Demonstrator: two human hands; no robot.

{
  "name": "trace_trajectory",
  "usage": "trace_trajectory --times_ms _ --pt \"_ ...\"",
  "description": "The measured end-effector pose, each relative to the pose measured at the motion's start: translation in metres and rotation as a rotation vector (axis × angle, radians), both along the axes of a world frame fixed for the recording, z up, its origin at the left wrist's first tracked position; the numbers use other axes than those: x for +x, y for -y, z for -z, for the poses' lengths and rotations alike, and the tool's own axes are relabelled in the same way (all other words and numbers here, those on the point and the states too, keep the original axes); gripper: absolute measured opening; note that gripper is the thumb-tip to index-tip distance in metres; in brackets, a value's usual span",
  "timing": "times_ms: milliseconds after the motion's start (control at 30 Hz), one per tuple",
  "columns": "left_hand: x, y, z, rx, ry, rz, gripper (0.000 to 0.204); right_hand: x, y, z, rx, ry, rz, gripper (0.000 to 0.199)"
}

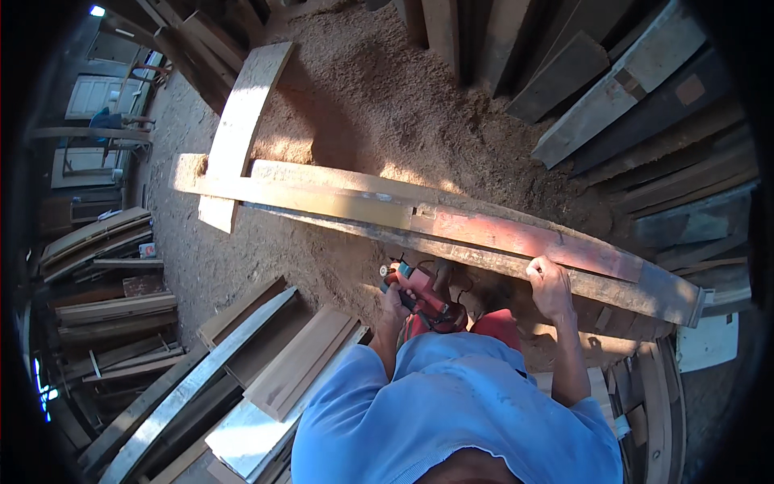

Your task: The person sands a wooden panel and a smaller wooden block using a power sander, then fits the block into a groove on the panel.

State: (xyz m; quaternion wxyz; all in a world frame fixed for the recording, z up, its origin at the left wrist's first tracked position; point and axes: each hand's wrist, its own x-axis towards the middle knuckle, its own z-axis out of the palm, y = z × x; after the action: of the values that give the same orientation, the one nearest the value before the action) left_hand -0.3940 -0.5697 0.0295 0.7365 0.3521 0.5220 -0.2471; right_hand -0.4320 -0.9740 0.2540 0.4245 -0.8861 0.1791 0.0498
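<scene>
My left hand (395,302) is closed around the black handle of a red power planer (429,292), held close to my body on the near side of the workpiece. My right hand (551,289) is curled, its fingertips pressed together over the near edge of a long thick beam (476,256). Whether something small is pinched there I cannot make out. Along the beam's top lies a long board (516,237), yellowish toward the left and reddish toward the right. At its left end it crosses a pale plank (246,113).
Shavings and sawdust (355,105) cover the ground beyond the beam. Boards (629,89) lean in a row at the far right. More planks (302,359) lie stacked at the near left, with further piles (117,310) behind. A person (109,119) is in the distance at left.
</scene>
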Motion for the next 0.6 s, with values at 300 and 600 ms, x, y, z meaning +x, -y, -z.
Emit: trace_trajectory --times_ms 300,600 --pt "-0.144 0.023 -0.02 -0.136 0.168 -0.455 0.005 -0.047 0.029 0.064 -0.54 -0.449 -0.305 0.067" --pt "-0.217 -0.006 -0.067 -0.044 0.156 -0.648 0.012 -0.053 0.002 0.089 -0.443 -0.739 -0.51 0.083"
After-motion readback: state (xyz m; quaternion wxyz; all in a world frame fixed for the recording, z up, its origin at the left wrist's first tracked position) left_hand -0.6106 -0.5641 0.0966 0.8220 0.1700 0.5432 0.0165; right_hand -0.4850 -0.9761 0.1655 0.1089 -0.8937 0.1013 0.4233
